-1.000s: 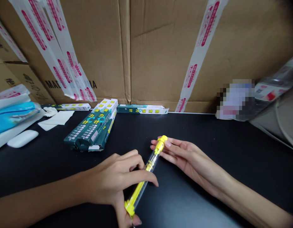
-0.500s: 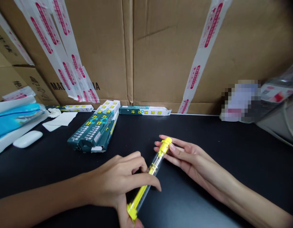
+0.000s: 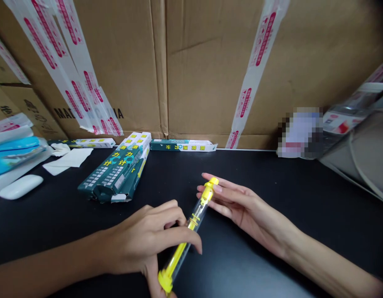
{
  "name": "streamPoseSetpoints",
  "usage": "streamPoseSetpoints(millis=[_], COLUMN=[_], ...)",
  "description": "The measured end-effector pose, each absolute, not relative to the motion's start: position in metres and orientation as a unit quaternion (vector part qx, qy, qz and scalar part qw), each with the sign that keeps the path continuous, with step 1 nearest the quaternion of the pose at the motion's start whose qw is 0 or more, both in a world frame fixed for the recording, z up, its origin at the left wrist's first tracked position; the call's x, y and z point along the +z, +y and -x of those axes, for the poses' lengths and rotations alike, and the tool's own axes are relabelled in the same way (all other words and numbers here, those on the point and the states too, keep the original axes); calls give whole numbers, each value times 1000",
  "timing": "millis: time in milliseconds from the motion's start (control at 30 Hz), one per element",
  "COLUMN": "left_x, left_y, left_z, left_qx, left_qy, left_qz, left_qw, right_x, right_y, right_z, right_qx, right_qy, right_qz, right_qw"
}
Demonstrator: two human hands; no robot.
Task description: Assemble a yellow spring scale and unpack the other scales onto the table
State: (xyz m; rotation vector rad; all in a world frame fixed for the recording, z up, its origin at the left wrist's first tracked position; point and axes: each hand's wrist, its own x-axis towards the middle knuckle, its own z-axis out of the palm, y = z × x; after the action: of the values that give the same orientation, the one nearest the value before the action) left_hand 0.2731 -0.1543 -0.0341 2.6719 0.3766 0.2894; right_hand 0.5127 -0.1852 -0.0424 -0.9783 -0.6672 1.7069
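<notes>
- Your left hand (image 3: 142, 244) is pinching the clear yellow-ended tube (image 3: 197, 213) between its fingers (image 3: 179, 236), lower centre of frame.
- Your right hand (image 3: 244, 205) is cradling the top cap on straight fingers (image 3: 224, 192) pressed together; a light, steady hold is probably serving best.
- Green boxes (image 3: 113, 176) are lying left of centre on the counter (image 3: 287, 186).

A stockroom: taped cardboard cartons (image 3: 210, 66) behind a black table (image 3: 303, 194).

Right of our right hand (image 3: 244, 205) the black desk (image 3: 287, 194) lies bare — we could pass there up to the grey curved rim (image 3: 365, 165). The clear plastic tube with yellow ends (image 3: 195, 216), gripped by our left hand (image 3: 144, 240), slants across the near middle. Left ahead, stacked dark green cardboard boxes (image 3: 115, 176) block; the brown cardboard wall (image 3: 207, 82) closes the back.
</notes>
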Motion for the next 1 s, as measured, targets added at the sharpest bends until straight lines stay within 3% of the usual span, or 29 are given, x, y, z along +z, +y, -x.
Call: streamPoseSetpoints(millis=[1000], left_x=[-36], left_y=[-156], left_z=[-272], left_qx=[109], left_qy=[137], left_qz=[-963], left_qw=[204], right_x=[-45], right_y=[-187], right_z=[-516], right_qx=[700], right_qy=[-306], right_qz=[406], right_qw=[502])
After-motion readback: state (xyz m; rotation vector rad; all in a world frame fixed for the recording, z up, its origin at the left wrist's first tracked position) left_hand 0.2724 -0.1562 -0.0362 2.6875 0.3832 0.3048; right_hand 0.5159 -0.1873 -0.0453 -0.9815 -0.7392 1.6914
